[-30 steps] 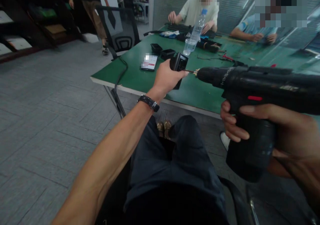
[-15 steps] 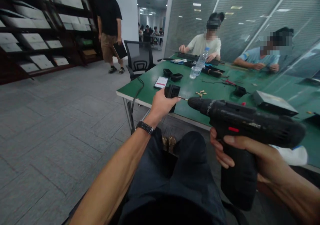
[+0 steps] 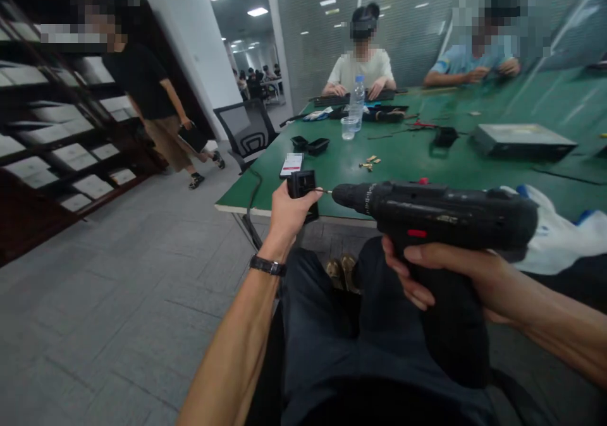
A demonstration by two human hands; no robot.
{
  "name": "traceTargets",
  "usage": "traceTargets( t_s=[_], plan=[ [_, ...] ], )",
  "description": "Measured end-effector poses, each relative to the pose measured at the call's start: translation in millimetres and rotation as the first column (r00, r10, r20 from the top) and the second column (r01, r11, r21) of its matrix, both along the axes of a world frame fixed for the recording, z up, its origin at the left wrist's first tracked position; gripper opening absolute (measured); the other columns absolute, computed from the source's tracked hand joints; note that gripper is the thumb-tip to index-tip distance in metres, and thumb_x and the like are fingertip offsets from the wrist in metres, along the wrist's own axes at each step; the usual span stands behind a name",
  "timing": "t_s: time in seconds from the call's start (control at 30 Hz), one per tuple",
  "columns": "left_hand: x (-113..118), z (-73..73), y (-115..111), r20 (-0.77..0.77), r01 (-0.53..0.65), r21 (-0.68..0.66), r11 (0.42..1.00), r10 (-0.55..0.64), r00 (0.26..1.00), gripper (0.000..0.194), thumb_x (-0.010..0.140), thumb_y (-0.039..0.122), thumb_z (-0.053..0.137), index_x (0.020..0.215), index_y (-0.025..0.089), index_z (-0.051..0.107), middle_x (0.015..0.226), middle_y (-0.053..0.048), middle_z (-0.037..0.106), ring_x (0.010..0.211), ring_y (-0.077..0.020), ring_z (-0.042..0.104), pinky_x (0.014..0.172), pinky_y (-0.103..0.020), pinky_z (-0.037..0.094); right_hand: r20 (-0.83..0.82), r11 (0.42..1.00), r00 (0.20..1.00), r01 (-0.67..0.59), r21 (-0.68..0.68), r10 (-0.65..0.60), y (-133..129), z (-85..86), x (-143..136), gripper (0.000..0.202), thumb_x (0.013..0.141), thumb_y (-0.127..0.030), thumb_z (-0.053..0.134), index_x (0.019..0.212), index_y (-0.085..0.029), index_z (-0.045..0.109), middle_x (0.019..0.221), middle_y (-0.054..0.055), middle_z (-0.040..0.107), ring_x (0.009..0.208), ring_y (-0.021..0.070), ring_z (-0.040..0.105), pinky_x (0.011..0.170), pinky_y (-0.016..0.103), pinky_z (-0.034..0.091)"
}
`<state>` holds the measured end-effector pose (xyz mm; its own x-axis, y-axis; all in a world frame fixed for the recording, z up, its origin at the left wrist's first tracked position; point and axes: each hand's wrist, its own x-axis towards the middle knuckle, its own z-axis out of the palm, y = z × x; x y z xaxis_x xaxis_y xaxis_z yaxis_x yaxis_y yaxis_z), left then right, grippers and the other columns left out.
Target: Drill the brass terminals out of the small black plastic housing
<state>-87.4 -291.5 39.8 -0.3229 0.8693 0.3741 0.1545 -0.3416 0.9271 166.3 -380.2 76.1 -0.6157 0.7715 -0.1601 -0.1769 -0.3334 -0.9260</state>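
Note:
My left hand (image 3: 290,210) is closed round a small black plastic part (image 3: 301,183) at the table's near left edge. My right hand (image 3: 427,271) grips a black power drill (image 3: 446,217) with a red switch, its nose pointing left. The drill's thin bit reaches the thumb side of my left hand, beside the black part; whether it touches the part I cannot tell. A phone (image 3: 291,165) lies just behind the black part, and small brass-coloured pieces (image 3: 370,162) lie on the green table (image 3: 403,154).
Black trays (image 3: 317,145), a cup (image 3: 348,127), a bottle (image 3: 356,103) and a metal box (image 3: 524,140) stand on the table. White gloves (image 3: 554,236) lie right. Two people sit across; another person (image 3: 147,91) walks at left near a chair (image 3: 246,129).
The view has turned, so the table sits more level. The standing person has stepped nearer the shelves in the picture. Both hands keep their hold on the black part and the drill.

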Motion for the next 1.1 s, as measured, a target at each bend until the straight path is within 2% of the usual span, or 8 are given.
traceTargets(
  t_s=[0.2, 0.37, 0.53, 0.77, 0.93, 1.1],
  plan=[
    [8, -9.7, 19, 0.038, 0.096, -0.018, 0.995, -0.095, 0.995, 0.043, 0.057, 0.035, 0.082, 0.09, 0.012, 0.066, 0.08, -0.004, 0.066, 0.07, -0.0133, 0.058, 0.067, -0.026, 0.049, -0.036, 0.996, 0.996, 0.079, -0.032, -0.08, -10, 1.2, -9, 0.01, 0.081, -0.022, 0.059, 0.083, -0.014, 0.063, 0.063, 0.001, 0.055, 0.048, 0.012, 0.05, 0.05, 0.026, 0.045],
    [21, -4.8, 54, 0.034, 0.174, 0.005, 0.985, -0.175, 0.984, 0.046, 0.057, 0.037, 0.082, 0.092, 0.013, 0.064, 0.08, -0.003, 0.066, 0.068, -0.0137, 0.06, 0.066, -0.027, 0.05, -0.045, 0.989, 0.988, 0.147, 0.008, -0.147, 10, 5.9, -2, 0.013, 0.08, -0.022, 0.058, 0.089, -0.015, 0.064, 0.068, 0.001, 0.057, 0.048, 0.0114, 0.05, 0.047, 0.025, 0.043],
    [51, 1.9, 106, 0.08, 0.228, 0.015, 0.973, -0.229, 0.97, 0.045, 0.058, 0.037, 0.082, 0.091, 0.013, 0.062, 0.08, -0.004, 0.066, 0.068, -0.0142, 0.061, 0.068, -0.029, 0.051, -0.041, 0.979, 0.979, 0.202, -0.008, -0.202, 59, 14.6, 19, 0.013, 0.078, -0.023, 0.06, 0.088, -0.016, 0.062, 0.069, 0.0, 0.057, 0.046, 0.0105, 0.051, 0.046, 0.025, 0.043],
    [80, -0.8, 188, 0.057, 0.309, -0.039, 0.95, -0.306, 0.95, 0.056, 0.055, 0.037, 0.085, 0.1, 0.015, 0.062, 0.087, -0.005, 0.068, 0.075, -0.0165, 0.065, 0.073, -0.033, 0.052, -0.063, 0.965, 0.963, 0.258, -0.04, -0.26, 135, 21.5, 45, 0.013, 0.075, -0.026, 0.061, 0.081, -0.015, 0.059, 0.064, -0.001, 0.055, 0.045, 0.0109, 0.051, 0.044, 0.025, 0.045],
    [88, 0.6, 240, 0.076, 0.296, -0.086, 0.951, -0.29, 0.954, 0.061, 0.05, 0.036, 0.088, 0.1, 0.014, 0.062, 0.088, -0.005, 0.069, 0.076, -0.0171, 0.066, 0.075, -0.035, 0.053, -0.072, 0.977, 0.975, 0.211, 0.009, -0.21, 197, 11.8, 62, 0.013, 0.073, -0.026, 0.062, 0.079, -0.015, 0.059, 0.063, 0.0, 0.055, 0.046, 0.0123, 0.052, 0.044, 0.026, 0.046],
    [89, -5.1, 271, 0.048, 0.246, -0.09, 0.965, -0.243, 0.969, 0.059, 0.051, 0.037, 0.087, 0.1, 0.013, 0.063, 0.089, -0.006, 0.069, 0.076, -0.0169, 0.065, 0.076, -0.035, 0.053, -0.088, 0.991, 0.987, 0.136, 0.014, -0.134, 241, -4.6, 74, 0.011, 0.074, -0.026, 0.061, 0.078, -0.015, 0.058, 0.06, -0.001, 0.054, 0.046, 0.0122, 0.05, 0.045, 0.026, 0.045]
  ],
)
